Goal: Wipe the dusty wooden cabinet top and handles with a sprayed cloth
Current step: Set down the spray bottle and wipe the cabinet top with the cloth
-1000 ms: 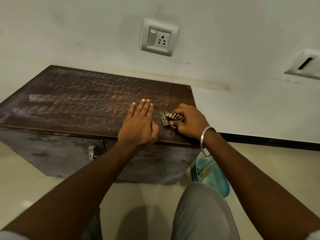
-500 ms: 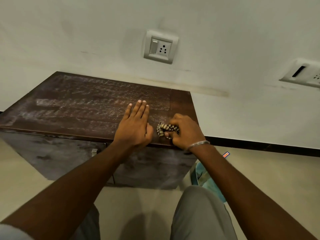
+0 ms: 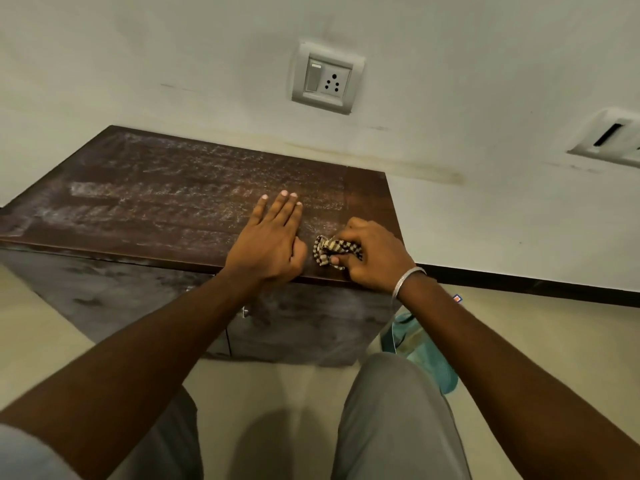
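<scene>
The dark wooden cabinet top (image 3: 166, 202) is streaked with pale dust over most of its left and middle; a strip at its right end looks cleaner. My left hand (image 3: 268, 242) lies flat on the top near the front edge, fingers together and pointing away. Just right of it, my right hand (image 3: 372, 256) is closed around a bunched checked cloth (image 3: 327, 251), pressing it on the top by the front right corner. A metal handle (image 3: 246, 311) on the dusty cabinet front shows only as a sliver beside my left forearm.
A wall socket with a switch (image 3: 327, 77) sits above the cabinet, another fitting (image 3: 609, 140) at the far right. A teal object (image 3: 427, 351) lies on the floor by the cabinet's right side, under my right forearm. My knees are in the foreground.
My right hand has drawn the cloth back toward the front edge of the top. The left hand stays flat in about the same spot. The view has tilted up slightly.
</scene>
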